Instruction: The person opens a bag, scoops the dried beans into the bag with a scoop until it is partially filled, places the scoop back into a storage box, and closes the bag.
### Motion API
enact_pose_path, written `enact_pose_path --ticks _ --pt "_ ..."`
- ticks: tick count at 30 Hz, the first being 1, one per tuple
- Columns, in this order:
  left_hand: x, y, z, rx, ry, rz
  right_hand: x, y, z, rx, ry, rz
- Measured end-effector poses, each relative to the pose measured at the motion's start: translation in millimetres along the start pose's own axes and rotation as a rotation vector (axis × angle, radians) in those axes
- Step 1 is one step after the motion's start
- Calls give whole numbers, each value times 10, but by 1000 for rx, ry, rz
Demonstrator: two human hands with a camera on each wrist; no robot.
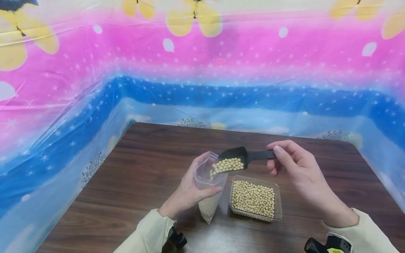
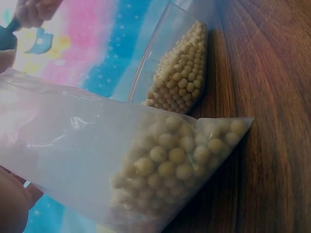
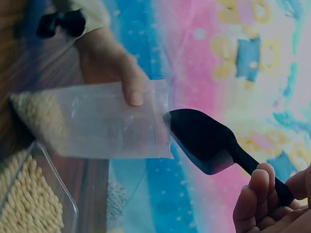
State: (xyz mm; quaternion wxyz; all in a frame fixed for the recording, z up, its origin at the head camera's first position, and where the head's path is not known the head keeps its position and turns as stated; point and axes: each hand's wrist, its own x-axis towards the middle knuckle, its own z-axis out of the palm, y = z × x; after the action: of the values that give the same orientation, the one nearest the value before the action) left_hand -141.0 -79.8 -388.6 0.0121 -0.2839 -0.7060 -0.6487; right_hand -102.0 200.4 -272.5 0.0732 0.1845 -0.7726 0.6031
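My left hand (image 1: pixel 190 188) grips a clear plastic zip bag (image 2: pixel 73 126) near its top, thumb across the front, and the bag's mouth is spread. Soybeans (image 2: pixel 165 160) fill the bag's lower corner, which reaches down to the table. With thumb and fingers, my right hand (image 1: pixel 300 168) pinches the handle of a black scoop (image 1: pixel 235 154). The scoop is tilted, its lip over the bag's mouth, and beans (image 1: pixel 229 164) spill from it into the bag. In the right wrist view the scoop's tip (image 3: pixel 177 119) overlaps the bag's opening.
A clear rectangular container (image 1: pixel 278 207) of soybeans (image 1: pixel 253 198) stands right of the bag, below the scoop. The dark wooden table (image 1: pixel 142 168) is bordered by a colourful printed cloth (image 1: pixel 202 95) at the back and sides.
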Motion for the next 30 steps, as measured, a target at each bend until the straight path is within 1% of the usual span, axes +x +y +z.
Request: enact_pose_path --ticks 2,4,6,10,13,15,17,20,23,27,30 --pt "7 1 6 -5 0 -1 3 -49 44 -125 17 -33" --pt "13 -4 10 -2 4 0 -3 -92 71 -219 36 -63" --pt "17 -9 12 7 8 2 -25 -130 79 -304 66 -76" --pt "14 -21 8 18 13 -6 -91 -175 15 -384 136 -118" --pt "5 -23 7 23 18 -18 -160 -154 -97 -403 205 -131" --pt "1 -24 8 20 17 -22 -225 -96 -185 -442 231 -96" --pt "5 -26 16 18 12 -20 -312 -5 -264 -514 223 -30" --pt "11 -24 27 6 7 -20 -445 175 -319 -629 145 77" --pt "17 -24 32 -14 5 -22 -537 351 -294 -692 76 141" --pt "25 -39 36 -20 8 -17 -593 503 -230 -746 61 161" --pt "29 -53 39 -15 6 -12 -620 573 -196 -767 46 197"
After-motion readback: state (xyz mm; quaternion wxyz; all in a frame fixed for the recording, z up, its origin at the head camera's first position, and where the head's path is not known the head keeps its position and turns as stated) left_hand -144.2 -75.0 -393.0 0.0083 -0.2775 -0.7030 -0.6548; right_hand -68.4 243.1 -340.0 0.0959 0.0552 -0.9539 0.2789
